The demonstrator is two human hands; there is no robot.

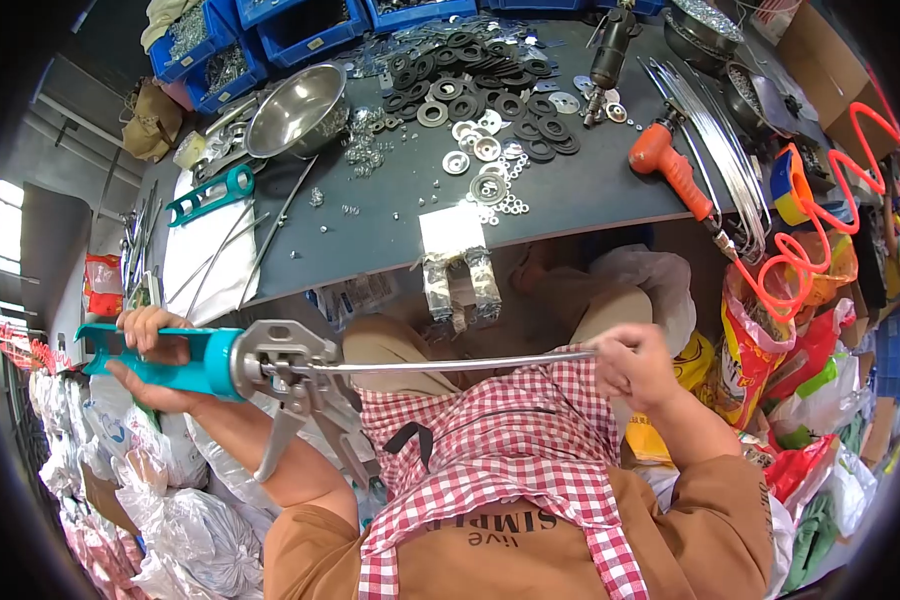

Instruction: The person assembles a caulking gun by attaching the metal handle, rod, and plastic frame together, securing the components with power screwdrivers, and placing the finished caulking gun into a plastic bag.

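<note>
A caulking gun (220, 362) with a teal cradle and a grey metal handle and trigger lies level across my lap. My left hand (158, 360) is wrapped around the teal cradle near its far left end. From the grey body a long metal rod (450, 366) runs out to the right. My right hand (635, 368) is closed on the rod's right end, hiding its tip. Another teal cradle (210, 195) rests on white paper at the left of the bench, near several loose rods (282, 215).
The dark bench (370, 215) holds black washers (460, 70), metal discs (487, 148), a steel bowl (300, 112) and an orange-red air tool (670, 170) with a coiled hose (800, 260). Blue bins (310, 35) line the back. Filled plastic bags (170, 500) crowd both sides.
</note>
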